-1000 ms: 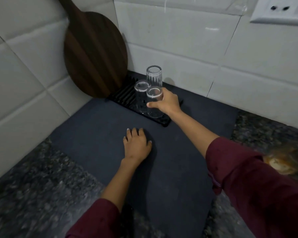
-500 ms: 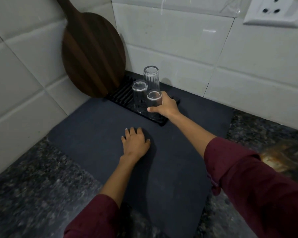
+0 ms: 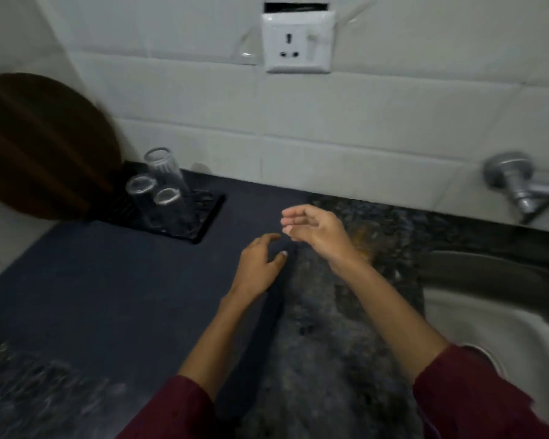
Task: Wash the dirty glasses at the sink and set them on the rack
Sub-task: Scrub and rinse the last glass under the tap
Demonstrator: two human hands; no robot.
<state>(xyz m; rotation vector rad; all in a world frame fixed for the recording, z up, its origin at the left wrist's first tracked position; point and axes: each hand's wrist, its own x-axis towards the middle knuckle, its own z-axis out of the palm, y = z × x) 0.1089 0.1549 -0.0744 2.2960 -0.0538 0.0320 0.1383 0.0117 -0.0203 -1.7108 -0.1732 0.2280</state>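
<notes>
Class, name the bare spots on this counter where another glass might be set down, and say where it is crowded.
Bare: the dark mat between rack and left hand. Crowded: three glasses fill the rack's left side; its right end looks free.

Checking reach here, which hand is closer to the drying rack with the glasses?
Left. The left hand is over the dark mat, right of the rack; the right hand is farther right, over the granite.
</notes>
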